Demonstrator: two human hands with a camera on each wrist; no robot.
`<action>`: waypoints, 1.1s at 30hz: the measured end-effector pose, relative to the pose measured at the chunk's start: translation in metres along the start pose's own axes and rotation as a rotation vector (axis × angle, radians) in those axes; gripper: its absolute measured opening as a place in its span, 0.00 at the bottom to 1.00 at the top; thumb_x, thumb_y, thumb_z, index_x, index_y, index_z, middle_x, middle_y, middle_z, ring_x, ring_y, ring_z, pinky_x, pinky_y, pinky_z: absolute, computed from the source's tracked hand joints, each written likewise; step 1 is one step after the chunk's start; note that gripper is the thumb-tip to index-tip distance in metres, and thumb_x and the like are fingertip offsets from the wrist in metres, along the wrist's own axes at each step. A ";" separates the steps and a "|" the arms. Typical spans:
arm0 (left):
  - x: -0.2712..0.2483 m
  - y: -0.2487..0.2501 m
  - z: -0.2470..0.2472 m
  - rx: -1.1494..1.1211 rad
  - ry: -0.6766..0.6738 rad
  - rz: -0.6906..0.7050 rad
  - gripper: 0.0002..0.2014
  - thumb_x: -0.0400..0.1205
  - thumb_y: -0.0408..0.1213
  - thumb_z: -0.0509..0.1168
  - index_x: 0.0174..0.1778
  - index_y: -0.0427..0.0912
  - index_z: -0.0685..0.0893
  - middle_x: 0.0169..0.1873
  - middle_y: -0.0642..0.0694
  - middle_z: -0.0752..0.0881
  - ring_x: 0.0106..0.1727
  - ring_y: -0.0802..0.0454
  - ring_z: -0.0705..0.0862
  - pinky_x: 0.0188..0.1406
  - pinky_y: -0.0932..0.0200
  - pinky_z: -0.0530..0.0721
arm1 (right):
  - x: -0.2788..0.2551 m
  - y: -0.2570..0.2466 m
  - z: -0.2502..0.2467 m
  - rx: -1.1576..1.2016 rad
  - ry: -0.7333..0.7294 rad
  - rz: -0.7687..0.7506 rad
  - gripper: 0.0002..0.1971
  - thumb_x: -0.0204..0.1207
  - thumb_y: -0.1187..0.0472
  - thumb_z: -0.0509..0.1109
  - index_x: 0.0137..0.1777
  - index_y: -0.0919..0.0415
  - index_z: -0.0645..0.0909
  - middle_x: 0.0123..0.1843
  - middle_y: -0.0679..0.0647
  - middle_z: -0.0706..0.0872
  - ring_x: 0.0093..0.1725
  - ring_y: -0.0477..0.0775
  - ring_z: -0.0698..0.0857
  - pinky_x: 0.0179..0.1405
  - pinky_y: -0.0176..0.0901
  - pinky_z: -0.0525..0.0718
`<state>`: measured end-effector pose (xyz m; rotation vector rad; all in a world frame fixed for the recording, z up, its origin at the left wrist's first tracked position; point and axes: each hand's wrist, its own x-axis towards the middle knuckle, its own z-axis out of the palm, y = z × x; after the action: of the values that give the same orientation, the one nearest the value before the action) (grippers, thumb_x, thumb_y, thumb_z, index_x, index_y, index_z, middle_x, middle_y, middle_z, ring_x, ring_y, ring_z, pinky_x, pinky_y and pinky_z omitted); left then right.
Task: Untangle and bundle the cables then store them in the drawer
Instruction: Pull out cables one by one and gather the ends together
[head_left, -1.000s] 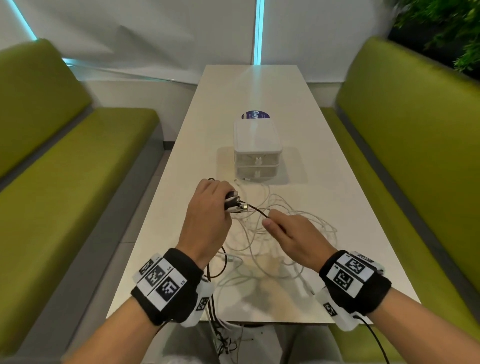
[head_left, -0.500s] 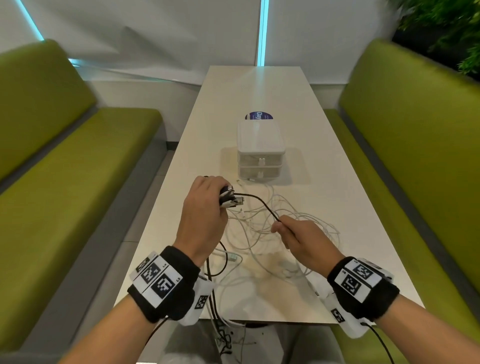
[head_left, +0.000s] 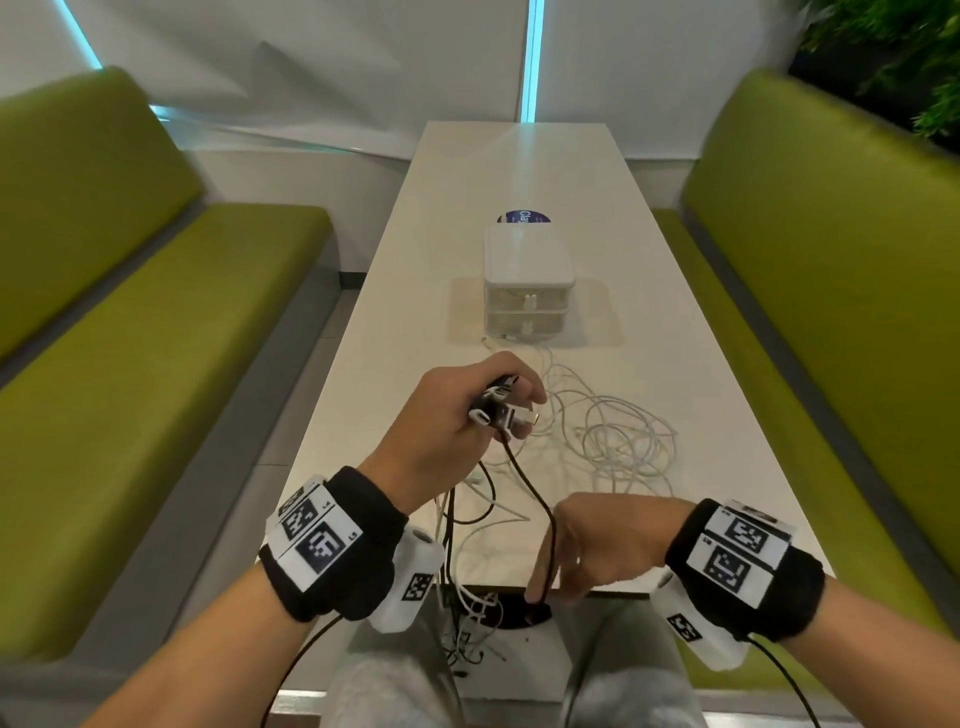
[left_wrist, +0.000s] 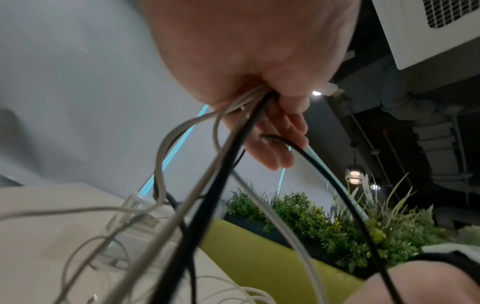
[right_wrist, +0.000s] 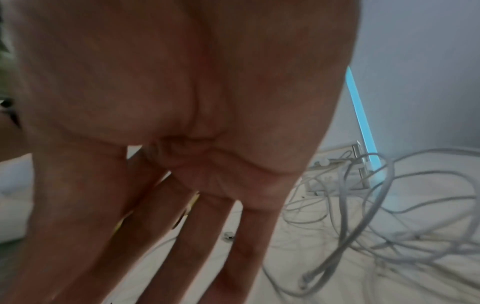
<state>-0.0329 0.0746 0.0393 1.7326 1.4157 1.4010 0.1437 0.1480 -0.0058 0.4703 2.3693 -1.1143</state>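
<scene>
Gripping a bunch of cable plugs (head_left: 498, 410) at frame centre, the left hand (head_left: 447, 421) curls tight around them. The right hand (head_left: 597, 540), lower right, runs straightened fingers along the black cable (head_left: 530, 483). White cables (head_left: 623, 436) sprawl on the desk (head_left: 675, 312) below the drawer unit (head_left: 527, 283).

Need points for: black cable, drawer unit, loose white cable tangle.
black cable (head_left: 524, 473), head view, on the stretch running from the left hand toward the right hand.
drawer unit (head_left: 527, 260), head view, on its white top.
white cable tangle (head_left: 623, 441), head view, on loops lying on the table.
</scene>
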 end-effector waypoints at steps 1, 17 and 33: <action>-0.003 0.008 0.001 -0.082 0.023 -0.010 0.09 0.86 0.34 0.57 0.45 0.41 0.83 0.34 0.49 0.85 0.36 0.45 0.87 0.29 0.47 0.85 | -0.001 0.001 0.002 -0.017 -0.027 0.028 0.16 0.74 0.68 0.71 0.57 0.50 0.89 0.49 0.41 0.91 0.49 0.36 0.86 0.57 0.35 0.84; -0.027 0.043 0.003 -0.293 0.111 -0.175 0.20 0.81 0.14 0.52 0.35 0.40 0.81 0.31 0.52 0.85 0.22 0.48 0.70 0.23 0.63 0.69 | -0.010 -0.012 0.016 -0.388 0.154 0.163 0.20 0.84 0.60 0.59 0.74 0.46 0.75 0.62 0.46 0.86 0.66 0.49 0.79 0.68 0.45 0.75; -0.010 0.016 0.016 -0.321 0.055 -0.390 0.21 0.89 0.33 0.55 0.29 0.34 0.77 0.15 0.48 0.74 0.16 0.56 0.64 0.16 0.67 0.61 | 0.022 0.044 0.008 -0.529 0.473 0.463 0.09 0.82 0.64 0.58 0.53 0.65 0.80 0.56 0.59 0.81 0.55 0.59 0.81 0.44 0.42 0.72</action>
<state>-0.0112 0.0635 0.0433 1.1544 1.3763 1.3738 0.1490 0.1715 -0.0500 1.0977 2.6059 -0.1606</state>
